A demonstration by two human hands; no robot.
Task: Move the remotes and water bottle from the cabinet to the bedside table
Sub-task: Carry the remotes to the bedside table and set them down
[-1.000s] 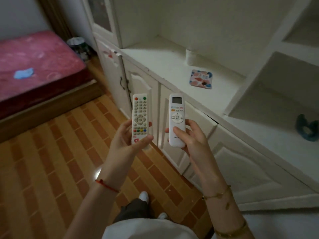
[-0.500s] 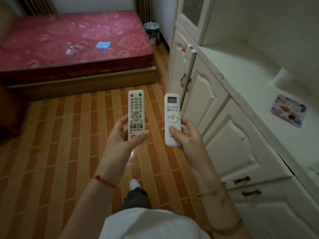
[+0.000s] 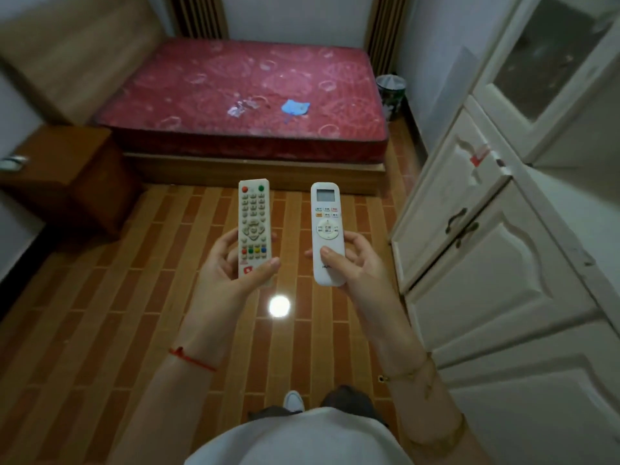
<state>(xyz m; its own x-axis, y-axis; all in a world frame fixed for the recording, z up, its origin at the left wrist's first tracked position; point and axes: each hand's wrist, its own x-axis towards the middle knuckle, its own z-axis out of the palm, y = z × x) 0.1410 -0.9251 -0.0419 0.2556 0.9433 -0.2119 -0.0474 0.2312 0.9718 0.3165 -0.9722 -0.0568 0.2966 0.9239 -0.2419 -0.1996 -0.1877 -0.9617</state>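
My left hand (image 3: 231, 266) grips a white TV remote (image 3: 254, 219) with many small buttons, held upright over the tiled floor. Beside it, my right hand (image 3: 355, 263) holds a white air-conditioner remote (image 3: 327, 226) with a small screen at its top. The two remotes stand apart, side by side. The white cabinet (image 3: 486, 250) runs along the right. A brown wooden bedside table (image 3: 67, 176) stands at the far left, next to the bed. No water bottle is in view.
A bed with a red mattress (image 3: 248, 95) lies straight ahead, with a blue scrap (image 3: 295, 107) and a crumpled wrapper (image 3: 241, 107) on it. A bin (image 3: 391, 92) stands in the far right corner. Orange tiled floor (image 3: 117, 313) stretches between me and the bed.
My view has swung left, away from the cabinet top and toward the bed and bedside table. Both hands keep the same grip on the remotes.
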